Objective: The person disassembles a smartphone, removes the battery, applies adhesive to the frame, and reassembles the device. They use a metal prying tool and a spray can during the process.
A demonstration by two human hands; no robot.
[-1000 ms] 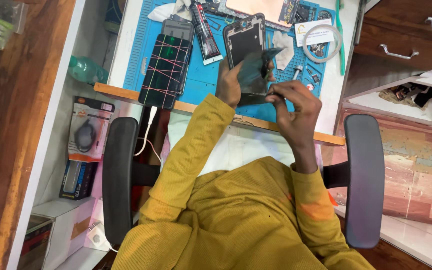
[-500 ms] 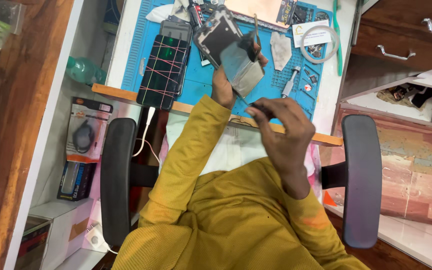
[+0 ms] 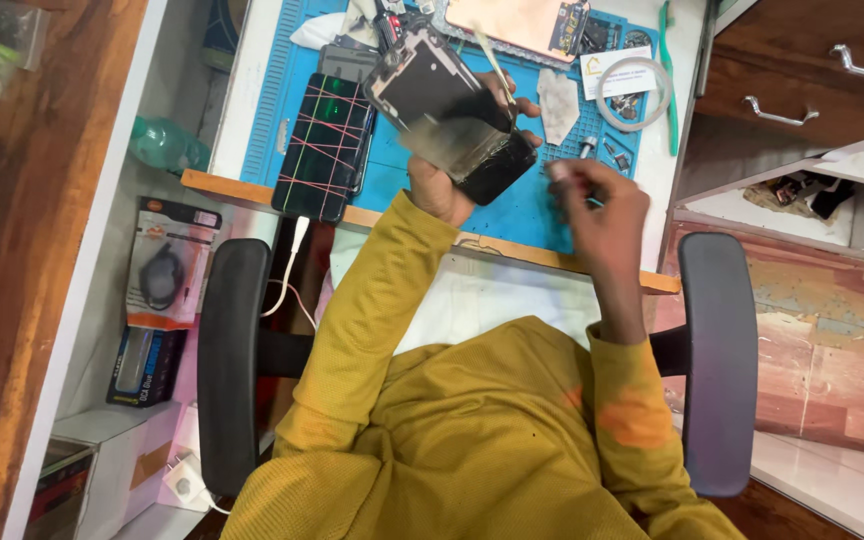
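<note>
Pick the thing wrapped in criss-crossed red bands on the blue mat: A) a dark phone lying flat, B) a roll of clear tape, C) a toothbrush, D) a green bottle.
A: the dark phone lies flat on the blue mat, criss-crossed by red bands, to the side of the left hand, which holds another phone.

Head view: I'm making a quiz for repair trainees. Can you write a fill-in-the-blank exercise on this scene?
1. The left hand holds a phone screen assembly above a ____ work mat.
2. The phone lying on the mat is wrapped in ____ bands.
3. The right hand is ____ the screen assembly.
4. The person's sleeves are ____.

Missing words: blue; rubber; apart from; yellow
</note>
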